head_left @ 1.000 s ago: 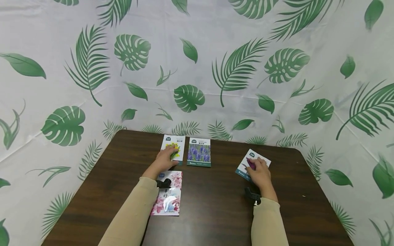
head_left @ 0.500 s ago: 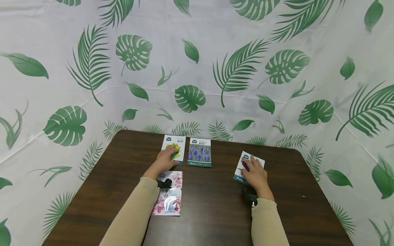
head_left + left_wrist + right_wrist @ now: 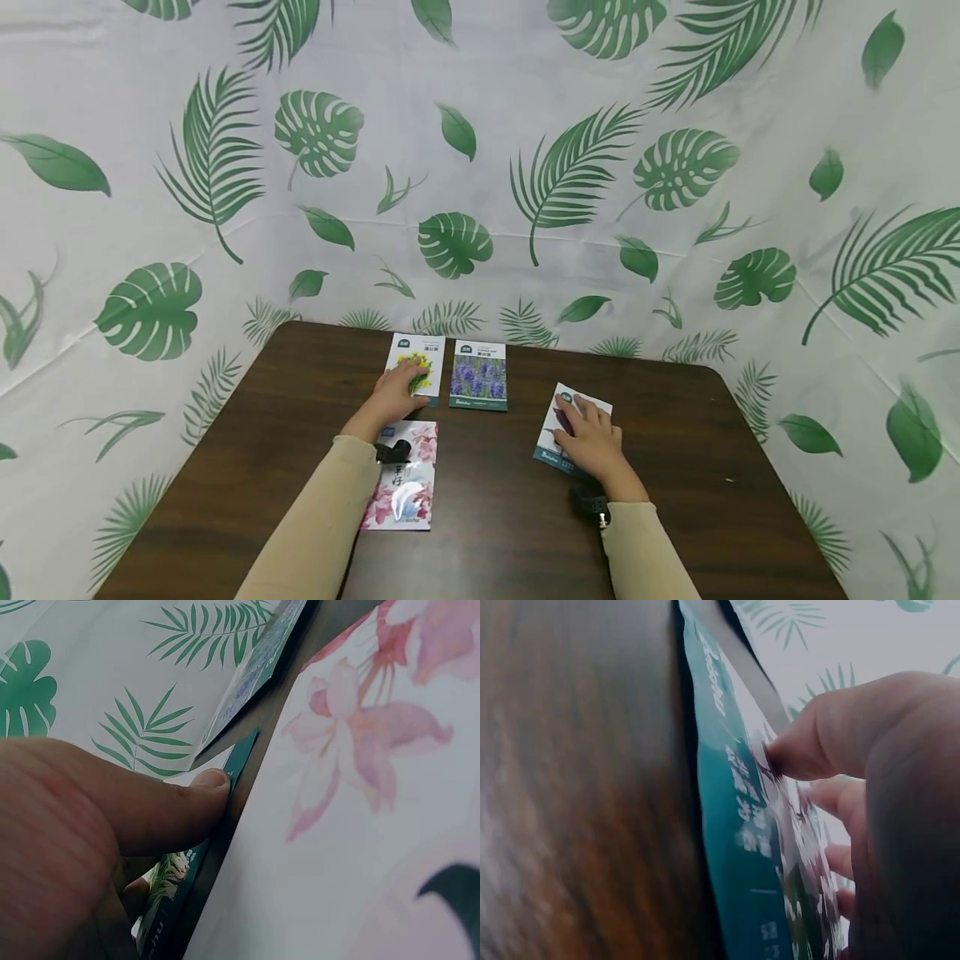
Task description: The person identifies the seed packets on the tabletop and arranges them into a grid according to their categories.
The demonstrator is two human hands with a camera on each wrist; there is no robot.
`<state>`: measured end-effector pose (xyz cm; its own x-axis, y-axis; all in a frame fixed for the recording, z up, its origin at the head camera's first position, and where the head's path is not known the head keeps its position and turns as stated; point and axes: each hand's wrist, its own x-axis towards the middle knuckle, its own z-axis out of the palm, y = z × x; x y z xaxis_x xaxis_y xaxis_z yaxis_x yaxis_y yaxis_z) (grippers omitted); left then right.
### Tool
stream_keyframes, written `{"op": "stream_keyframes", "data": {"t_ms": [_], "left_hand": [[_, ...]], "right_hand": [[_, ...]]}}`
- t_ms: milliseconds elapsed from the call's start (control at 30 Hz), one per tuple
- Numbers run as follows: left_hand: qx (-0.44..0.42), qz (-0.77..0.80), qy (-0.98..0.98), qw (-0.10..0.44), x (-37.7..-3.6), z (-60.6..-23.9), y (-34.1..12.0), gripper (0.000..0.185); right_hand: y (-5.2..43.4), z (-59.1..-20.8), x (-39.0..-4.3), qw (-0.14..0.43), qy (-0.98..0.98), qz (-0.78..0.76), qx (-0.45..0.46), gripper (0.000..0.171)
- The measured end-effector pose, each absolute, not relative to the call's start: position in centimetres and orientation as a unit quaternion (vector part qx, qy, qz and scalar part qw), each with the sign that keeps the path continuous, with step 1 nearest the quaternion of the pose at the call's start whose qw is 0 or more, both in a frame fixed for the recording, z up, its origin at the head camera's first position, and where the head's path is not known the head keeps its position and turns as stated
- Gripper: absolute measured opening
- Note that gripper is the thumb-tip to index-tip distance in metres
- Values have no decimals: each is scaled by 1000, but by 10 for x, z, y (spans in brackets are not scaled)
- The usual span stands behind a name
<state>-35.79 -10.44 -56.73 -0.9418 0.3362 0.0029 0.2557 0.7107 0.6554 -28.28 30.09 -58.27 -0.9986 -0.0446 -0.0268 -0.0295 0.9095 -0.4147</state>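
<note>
My left hand (image 3: 390,395) rests on a seed packet with yellow flowers (image 3: 429,377) near the table's back edge. Its thumb (image 3: 202,791) lies on the packet's green lower border in the left wrist view. Farther right, the fingertips of my right hand (image 3: 594,443) press on a tilted seed packet (image 3: 552,439) with a dark purple picture, partly hidden by the hand. In the right wrist view this packet's teal border (image 3: 731,825) faces the camera, with the thumb and fingers on its printed face. Between the hands lies a lavender seed packet (image 3: 478,377), touched by neither.
A larger packet with pink flowers (image 3: 408,500) lies below the left wrist, partly under the forearm. The dark wooden table (image 3: 495,500) runs back to a white cloth (image 3: 480,183) printed with green leaves.
My right hand has slid the purple-pictured packet leftward and toward me over the table, and the packet has turned more upright. The left hand stays on the yellow-flower packet.
</note>
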Motion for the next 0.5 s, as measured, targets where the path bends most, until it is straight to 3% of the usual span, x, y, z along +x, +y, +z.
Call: {"op": "stream_keyframes", "data": {"t_ms": [500], "left_hand": [[168, 342, 923, 57, -362, -570, -105, 63]], "right_hand": [[299, -592, -291, 22, 962, -261, -82, 74]]}}
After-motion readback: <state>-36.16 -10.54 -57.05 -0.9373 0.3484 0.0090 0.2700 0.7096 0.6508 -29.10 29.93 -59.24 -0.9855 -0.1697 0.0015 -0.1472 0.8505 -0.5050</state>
